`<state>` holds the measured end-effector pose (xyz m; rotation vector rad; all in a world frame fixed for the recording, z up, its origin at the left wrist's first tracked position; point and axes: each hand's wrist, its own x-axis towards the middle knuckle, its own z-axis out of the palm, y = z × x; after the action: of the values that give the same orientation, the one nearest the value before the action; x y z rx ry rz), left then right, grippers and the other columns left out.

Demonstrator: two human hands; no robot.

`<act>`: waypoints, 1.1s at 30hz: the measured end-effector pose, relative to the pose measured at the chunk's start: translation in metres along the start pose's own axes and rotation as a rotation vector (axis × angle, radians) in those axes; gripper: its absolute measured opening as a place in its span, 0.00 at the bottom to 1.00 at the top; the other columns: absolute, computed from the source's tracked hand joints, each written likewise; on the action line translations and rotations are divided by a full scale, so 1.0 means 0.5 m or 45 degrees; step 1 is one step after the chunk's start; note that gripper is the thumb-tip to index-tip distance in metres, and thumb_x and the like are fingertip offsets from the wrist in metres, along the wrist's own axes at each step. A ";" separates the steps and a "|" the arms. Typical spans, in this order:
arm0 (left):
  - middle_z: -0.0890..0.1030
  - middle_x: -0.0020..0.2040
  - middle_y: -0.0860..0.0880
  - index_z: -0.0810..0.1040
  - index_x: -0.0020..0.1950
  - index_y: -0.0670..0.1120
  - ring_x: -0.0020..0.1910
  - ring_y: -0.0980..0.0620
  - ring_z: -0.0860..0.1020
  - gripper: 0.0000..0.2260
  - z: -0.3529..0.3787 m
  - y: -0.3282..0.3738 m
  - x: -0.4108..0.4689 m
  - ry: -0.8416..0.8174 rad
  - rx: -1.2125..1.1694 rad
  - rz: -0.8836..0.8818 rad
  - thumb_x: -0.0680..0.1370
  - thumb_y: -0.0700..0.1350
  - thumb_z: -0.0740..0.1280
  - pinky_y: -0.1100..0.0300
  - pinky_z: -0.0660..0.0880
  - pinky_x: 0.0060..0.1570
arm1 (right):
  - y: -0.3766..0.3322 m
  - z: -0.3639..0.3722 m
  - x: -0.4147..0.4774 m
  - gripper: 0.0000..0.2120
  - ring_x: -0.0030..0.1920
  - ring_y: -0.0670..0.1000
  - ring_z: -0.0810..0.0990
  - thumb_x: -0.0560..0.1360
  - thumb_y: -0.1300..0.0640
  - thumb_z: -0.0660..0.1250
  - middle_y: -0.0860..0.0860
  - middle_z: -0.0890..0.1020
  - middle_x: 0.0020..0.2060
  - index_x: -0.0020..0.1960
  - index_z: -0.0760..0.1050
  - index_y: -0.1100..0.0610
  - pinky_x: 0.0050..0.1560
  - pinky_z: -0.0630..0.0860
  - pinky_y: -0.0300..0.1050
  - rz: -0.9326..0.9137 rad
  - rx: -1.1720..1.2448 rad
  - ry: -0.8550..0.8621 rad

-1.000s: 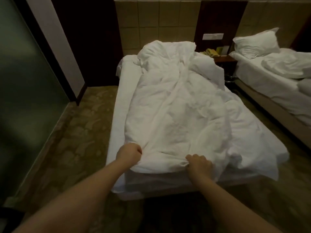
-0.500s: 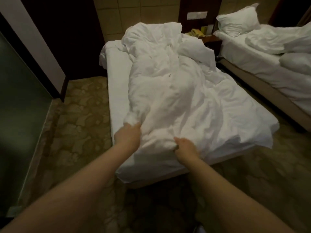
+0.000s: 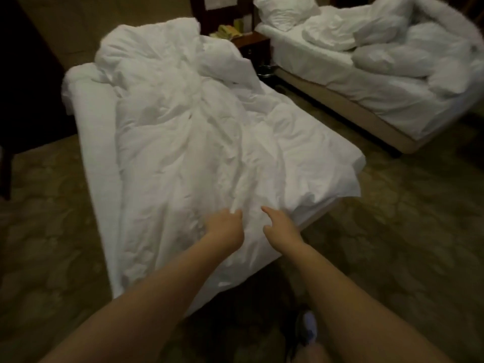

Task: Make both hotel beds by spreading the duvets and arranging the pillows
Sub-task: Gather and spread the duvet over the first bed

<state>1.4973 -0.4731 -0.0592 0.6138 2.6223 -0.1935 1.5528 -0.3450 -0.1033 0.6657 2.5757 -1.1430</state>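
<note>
A crumpled white duvet [image 3: 196, 132] lies lengthwise over the near bed [image 3: 97, 158], bunched high at the headboard end and leaving the mattress's left strip bare. At the foot end my left hand [image 3: 225, 227] pinches a small fold of this duvet. My right hand [image 3: 280, 224] is just beside it, fingers stretched out over the cloth and holding nothing. The second bed [image 3: 366, 100] at the right carries a pillow [image 3: 285, 9] at its head and a heaped duvet [image 3: 424, 40] with more pillows. No pillow shows plainly on the near bed.
A dark nightstand [image 3: 252, 41] with yellow items stands between the bed heads, and a small metal bin [image 3: 265, 70] sits on the floor below it. Patterned carpet [image 3: 392, 231] runs around both beds, with a narrow aisle between them. A dark wall is at the left.
Both hands have shifted right along the duvet's foot end. My right hand has let go of the cloth and opened; the left now holds only a small fold. The view swung right.
</note>
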 end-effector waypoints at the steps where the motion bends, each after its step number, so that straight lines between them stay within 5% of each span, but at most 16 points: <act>1: 0.69 0.67 0.44 0.62 0.72 0.51 0.65 0.42 0.70 0.20 -0.005 0.042 0.028 -0.002 0.008 0.038 0.80 0.47 0.57 0.48 0.68 0.60 | 0.025 -0.029 0.021 0.25 0.72 0.55 0.63 0.79 0.60 0.56 0.51 0.63 0.73 0.75 0.60 0.50 0.71 0.62 0.50 0.021 0.029 0.018; 13: 0.69 0.67 0.45 0.56 0.75 0.52 0.63 0.43 0.70 0.25 -0.135 0.535 0.363 0.056 -0.061 0.244 0.79 0.51 0.59 0.49 0.68 0.58 | 0.359 -0.475 0.285 0.23 0.70 0.58 0.66 0.80 0.59 0.56 0.56 0.66 0.71 0.74 0.62 0.55 0.70 0.64 0.50 0.206 -0.012 0.177; 22: 0.60 0.72 0.46 0.41 0.78 0.52 0.68 0.41 0.64 0.42 -0.093 0.729 0.704 -0.200 -0.081 0.101 0.75 0.61 0.65 0.45 0.68 0.62 | 0.540 -0.561 0.599 0.25 0.67 0.58 0.68 0.79 0.52 0.57 0.55 0.67 0.70 0.75 0.59 0.52 0.63 0.68 0.53 0.384 -0.147 0.008; 26: 0.61 0.71 0.43 0.52 0.75 0.47 0.68 0.39 0.65 0.41 -0.044 0.749 0.885 -0.193 -0.209 -0.097 0.72 0.60 0.69 0.45 0.69 0.62 | 0.610 -0.566 0.767 0.28 0.67 0.61 0.66 0.77 0.49 0.60 0.57 0.67 0.70 0.74 0.58 0.55 0.63 0.67 0.52 0.473 -0.070 -0.047; 30: 0.73 0.64 0.42 0.71 0.65 0.41 0.62 0.43 0.73 0.22 -0.004 0.751 0.982 -0.221 -0.213 -0.247 0.77 0.52 0.66 0.54 0.71 0.58 | 0.653 -0.531 0.861 0.41 0.69 0.62 0.65 0.73 0.42 0.67 0.58 0.63 0.72 0.76 0.50 0.56 0.65 0.65 0.53 0.684 0.275 -0.242; 33: 0.79 0.58 0.43 0.78 0.58 0.41 0.57 0.43 0.77 0.11 -0.019 0.749 1.007 -0.356 -0.181 -0.189 0.79 0.43 0.61 0.54 0.73 0.54 | 0.649 -0.526 0.889 0.26 0.64 0.61 0.71 0.78 0.48 0.62 0.59 0.69 0.68 0.72 0.60 0.58 0.63 0.69 0.53 0.688 0.318 -0.324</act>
<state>1.2569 0.0592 -0.2882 0.3184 2.3853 -0.1264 1.3196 0.1789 -0.3111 1.1044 1.8899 -1.2610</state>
